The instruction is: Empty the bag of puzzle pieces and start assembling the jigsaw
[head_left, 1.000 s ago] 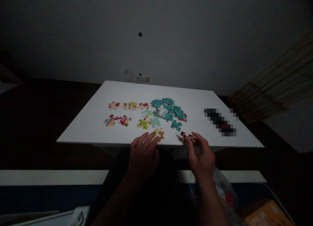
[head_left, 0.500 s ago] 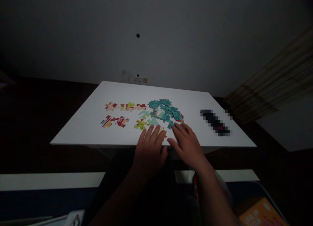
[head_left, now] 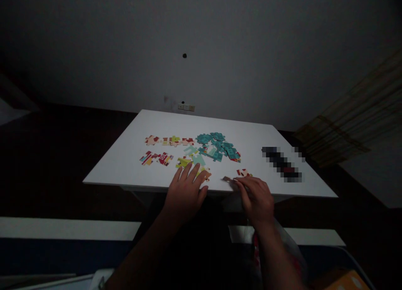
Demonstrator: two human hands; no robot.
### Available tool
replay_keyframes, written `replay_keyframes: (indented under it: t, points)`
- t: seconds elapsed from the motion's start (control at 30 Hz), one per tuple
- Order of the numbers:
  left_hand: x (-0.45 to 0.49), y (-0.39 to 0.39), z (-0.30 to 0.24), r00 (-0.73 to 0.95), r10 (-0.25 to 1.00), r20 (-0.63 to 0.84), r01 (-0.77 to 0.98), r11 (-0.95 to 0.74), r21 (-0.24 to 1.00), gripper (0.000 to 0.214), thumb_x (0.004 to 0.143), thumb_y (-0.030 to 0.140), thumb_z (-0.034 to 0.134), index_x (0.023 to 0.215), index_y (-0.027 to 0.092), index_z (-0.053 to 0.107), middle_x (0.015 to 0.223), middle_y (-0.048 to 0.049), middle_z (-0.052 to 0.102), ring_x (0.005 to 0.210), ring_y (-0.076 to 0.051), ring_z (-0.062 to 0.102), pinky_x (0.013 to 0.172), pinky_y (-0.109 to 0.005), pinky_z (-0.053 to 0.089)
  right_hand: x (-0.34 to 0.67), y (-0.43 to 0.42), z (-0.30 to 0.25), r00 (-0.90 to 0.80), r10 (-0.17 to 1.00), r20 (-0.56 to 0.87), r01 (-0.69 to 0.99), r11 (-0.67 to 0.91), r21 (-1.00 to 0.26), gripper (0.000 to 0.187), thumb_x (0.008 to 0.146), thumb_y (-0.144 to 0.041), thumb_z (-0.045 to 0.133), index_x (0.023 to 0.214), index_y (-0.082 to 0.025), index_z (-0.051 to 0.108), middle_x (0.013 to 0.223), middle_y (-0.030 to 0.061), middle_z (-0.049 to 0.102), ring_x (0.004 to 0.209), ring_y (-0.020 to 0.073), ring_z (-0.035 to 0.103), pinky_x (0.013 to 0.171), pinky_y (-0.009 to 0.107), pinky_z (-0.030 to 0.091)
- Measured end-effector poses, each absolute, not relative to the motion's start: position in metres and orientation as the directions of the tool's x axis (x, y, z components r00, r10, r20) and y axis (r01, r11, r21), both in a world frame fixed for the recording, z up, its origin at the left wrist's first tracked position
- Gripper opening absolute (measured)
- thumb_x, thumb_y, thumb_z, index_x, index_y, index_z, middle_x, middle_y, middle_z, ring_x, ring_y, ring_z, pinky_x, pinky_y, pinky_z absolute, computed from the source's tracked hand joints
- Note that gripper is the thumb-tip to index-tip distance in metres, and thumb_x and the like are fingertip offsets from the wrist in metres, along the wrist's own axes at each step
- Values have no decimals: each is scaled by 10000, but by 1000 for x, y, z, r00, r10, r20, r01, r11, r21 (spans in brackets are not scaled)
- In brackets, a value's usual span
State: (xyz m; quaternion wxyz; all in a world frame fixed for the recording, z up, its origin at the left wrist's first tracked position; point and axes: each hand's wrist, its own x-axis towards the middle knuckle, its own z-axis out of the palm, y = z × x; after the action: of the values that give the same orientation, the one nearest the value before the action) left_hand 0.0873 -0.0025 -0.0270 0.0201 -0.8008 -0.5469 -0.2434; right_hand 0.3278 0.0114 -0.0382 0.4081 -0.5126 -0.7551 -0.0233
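Head view: jigsaw work at the near edge of a white table (head_left: 116, 168).
Left hand (head_left: 185, 196) lies open, fingers spread, touching yellow-green jigsaw pieces (head_left: 184, 162). Right hand (head_left: 255, 198) has drawn back from the teal jigsaw pile (head_left: 217, 145), curled, a brown piece (head_left: 226, 179) at its fingertips, grip unclear. A red-and-cream piece (head_left: 243, 173) lies just beyond.

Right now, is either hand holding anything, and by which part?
The left hand lies spread on the table, holding nothing. The right hand has its fingertips at a small brown puzzle piece; whether they grip it cannot be told.
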Motion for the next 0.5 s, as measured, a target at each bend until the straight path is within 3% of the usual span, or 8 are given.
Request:
replay_keyframes:
  t: [0.1, 0.2, 0.3, 0.5]
  points:
    - [89, -4, -27, 268, 864, 427, 887, -394, 239, 392, 933, 331, 528, 1324, 294, 535, 1474, -50, 483, 1390, -284, 393, 1139, -540, 326, 327, 22, -34, 45, 809, 586, 832, 294, -470, 227, 927, -362, 553, 1052, -244, 701, 962, 73, 718, 892, 262, 649, 797, 444, 519]
    - [90, -6, -26, 253, 866, 432, 891, -383, 246, 397, 931, 326, 531, 1327, 299, 534, 1476, -48, 479, 1390, -283, 391, 1133, -539, 332, 325, 37, -24, -11, 850, 526, 910, 226, -347, 228, 907, -382, 548, 973, -252, 725, 957, 90, 717, 912, 305, 616, 797, 478, 494]
    - [90, -7, -27, 251, 863, 438, 889, -384, 249, 402, 931, 324, 531, 1333, 304, 529, 1478, -44, 476, 1393, -281, 386, 1129, -541, 336, 311, 56, -12, -104, 833, 544, 923, 284, -258, 222, 909, -345, 527, 966, -259, 723, 1061, 91, 708, 987, 318, 593, 856, 501, 468]
    - [89, -7, -26, 247, 863, 440, 893, -379, 242, 392, 934, 326, 525, 1325, 289, 536, 1475, -54, 478, 1390, -285, 391, 1123, -539, 346, 266, 113, 1, -337, 831, 443, 854, 467, -227, 307, 879, -339, 591, 1166, -256, 663, 1084, 104, 704, 1019, 309, 611, 850, 476, 489]
